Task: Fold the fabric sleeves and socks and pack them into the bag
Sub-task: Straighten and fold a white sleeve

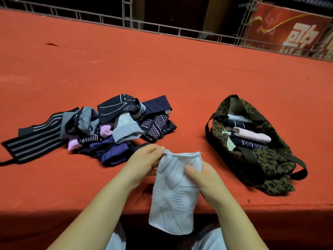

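A pale grey-white fabric sleeve (pixel 175 192) with raised line patterning hangs upright between 2 bare hands at the near edge of a red-covered table (pixel 162 69), its lower end dangling past the table edge over the person's lap. The left hand (pixel 144 164) pinches the sleeve's top hem at its left corner between thumb and fingertips, fingers curled in. The right hand (pixel 203 175) grips the sleeve's right side just below the hem, thumb pressed across the front of the fabric and fingers wrapped behind. Left of the sleeve and a little farther back on the table lies a loose pile of sleeves and socks (pixel 100 127), unfolded and overlapping: dark navy pieces with white lines, a black band with grey stripes stretched out at the far left, pink, purple and light grey items tangled in the middle. Right of the sleeve sits a leopard-print bag (pixel 252 156) with dark straps, its mouth open and facing up; inside it several folded pieces show, among them a pale pink one, a white one and dark patterned ones. Beyond the table's far edge runs a metal truss railing (pixel 126 20), with a red banner (pixel 292 27) bearing large pale characters behind it at the right.
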Tool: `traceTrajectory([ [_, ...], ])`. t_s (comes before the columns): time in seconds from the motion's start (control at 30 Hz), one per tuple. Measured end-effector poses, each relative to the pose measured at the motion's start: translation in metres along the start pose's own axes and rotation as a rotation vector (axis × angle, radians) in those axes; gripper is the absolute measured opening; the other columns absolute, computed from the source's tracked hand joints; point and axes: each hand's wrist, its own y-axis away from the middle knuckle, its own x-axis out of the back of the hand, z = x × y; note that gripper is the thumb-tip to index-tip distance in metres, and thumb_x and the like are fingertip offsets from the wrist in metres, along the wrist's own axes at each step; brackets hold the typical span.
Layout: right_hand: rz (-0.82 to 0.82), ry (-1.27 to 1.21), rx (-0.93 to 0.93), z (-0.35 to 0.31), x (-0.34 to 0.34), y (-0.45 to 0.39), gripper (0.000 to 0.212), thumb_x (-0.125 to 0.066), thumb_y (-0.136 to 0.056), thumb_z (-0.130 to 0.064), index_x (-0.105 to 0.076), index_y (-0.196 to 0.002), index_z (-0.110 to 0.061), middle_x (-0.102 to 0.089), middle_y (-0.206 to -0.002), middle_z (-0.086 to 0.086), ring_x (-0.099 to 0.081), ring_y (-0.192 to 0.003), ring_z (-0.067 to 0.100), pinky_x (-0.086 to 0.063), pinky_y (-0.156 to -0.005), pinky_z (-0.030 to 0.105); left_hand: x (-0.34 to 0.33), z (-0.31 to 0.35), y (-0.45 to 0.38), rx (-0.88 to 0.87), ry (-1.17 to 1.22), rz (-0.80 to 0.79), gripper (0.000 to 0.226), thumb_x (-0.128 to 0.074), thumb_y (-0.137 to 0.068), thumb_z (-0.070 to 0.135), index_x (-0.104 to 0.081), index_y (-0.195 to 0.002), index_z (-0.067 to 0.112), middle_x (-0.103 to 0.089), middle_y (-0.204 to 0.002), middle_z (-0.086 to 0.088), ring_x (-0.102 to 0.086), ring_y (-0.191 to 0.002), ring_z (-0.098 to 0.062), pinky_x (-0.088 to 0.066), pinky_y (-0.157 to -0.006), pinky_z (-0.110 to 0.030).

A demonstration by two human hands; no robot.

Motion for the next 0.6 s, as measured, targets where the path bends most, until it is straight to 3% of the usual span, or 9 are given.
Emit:
traceTrajectory([
  [0.07, 0.079, -0.019, -0.009, 0.0, -0.004, -0.004, 0.037, -0.064, -0.078, -0.03, -0.067, -0.105, -0.005, -0.072, -0.103, 0.013, -0.067, -0.095, 0.021, -0.052, -0.081, 0.033, -0.005, -0.002, -0.001, -0.107, 0.081, 0.002, 0.006, -0.059, -0.088, 0.014, -0.056, -0.086, 0.018, -0.052, -0.066, 0.002, -0.044, -0.046, -0.002, -0.035, -0.041, -0.014],
  [0.13, 0.115, -0.072, -0.024, 0.001, -0.004, -0.007, 0.058, -0.074, -0.069, -0.046, -0.067, -0.107, -0.002, -0.07, -0.105, 0.019, -0.067, -0.096, 0.026, -0.053, -0.083, 0.035, -0.004, -0.005, 0.001, -0.217, 0.175, -0.043, 0.027, -0.072, -0.068, 0.017, -0.058, -0.091, 0.019, -0.062, -0.074, 0.003, -0.054, -0.057, -0.005, -0.042, -0.047, -0.015],
  [0.2, 0.114, -0.116, -0.045, 0.002, -0.004, -0.007, 0.073, -0.078, -0.059, -0.06, -0.068, -0.105, -0.004, -0.07, -0.104, 0.019, -0.067, -0.095, 0.027, -0.054, -0.081, 0.033, -0.003, -0.006, 0.004, -0.289, 0.138, -0.086, 0.031, -0.073, -0.055, 0.023, -0.066, -0.086, 0.025, -0.066, -0.079, 0.006, -0.058, -0.067, -0.007, -0.046, -0.054, -0.017],
  [0.3, 0.082, -0.141, -0.079, 0.003, -0.005, -0.004, 0.071, -0.078, -0.057, -0.065, -0.071, -0.101, -0.009, -0.071, -0.102, 0.017, -0.067, -0.093, 0.025, -0.053, -0.077, 0.031, -0.003, -0.003, 0.005, -0.325, 0.082, -0.08, 0.028, -0.069, -0.059, 0.007, -0.066, -0.085, 0.017, -0.064, -0.076, 0.008, -0.056, -0.06, 0.0, -0.043, -0.053, -0.01],
  [0.4, 0.073, -0.147, -0.111, 0.004, -0.009, -0.002, 0.07, -0.08, -0.053, -0.065, -0.072, -0.096, -0.01, -0.072, -0.097, 0.014, -0.068, -0.087, 0.023, -0.053, -0.072, 0.029, -0.002, -0.001, 0.002, -0.377, 0.015, -0.112, 0.006, -0.065, -0.074, 0.004, -0.061, -0.071, 0.008, -0.058, -0.077, 0.012, -0.048, -0.053, 0.003, -0.037, -0.051, -0.008],
  [0.5, 0.065, -0.223, -0.129, 0.005, -0.006, 0.001, 0.068, -0.082, -0.049, -0.065, -0.074, -0.09, -0.011, -0.072, -0.091, 0.014, -0.069, -0.082, 0.024, -0.055, -0.07, 0.032, 0.007, -0.005, -0.004, -0.296, 0.08, -0.069, 0.021, -0.056, -0.083, 0.019, -0.064, -0.064, 0.018, -0.054, -0.075, 0.007, -0.04, -0.049, -0.003, -0.032, -0.048, -0.015],
  [0.6, 0.016, -0.218, -0.1, 0.005, -0.004, 0.003, 0.063, -0.081, -0.054, -0.064, -0.076, -0.091, -0.013, -0.072, -0.091, 0.015, -0.068, -0.083, 0.025, -0.055, -0.074, 0.037, 0.014, -0.005, -0.008, -0.154, 0.303, -0.112, 0.027, -0.066, -0.076, 0.042, -0.063, -0.072, 0.016, -0.057, -0.086, -0.004, -0.046, -0.07, -0.016, -0.034, -0.064, -0.031],
])
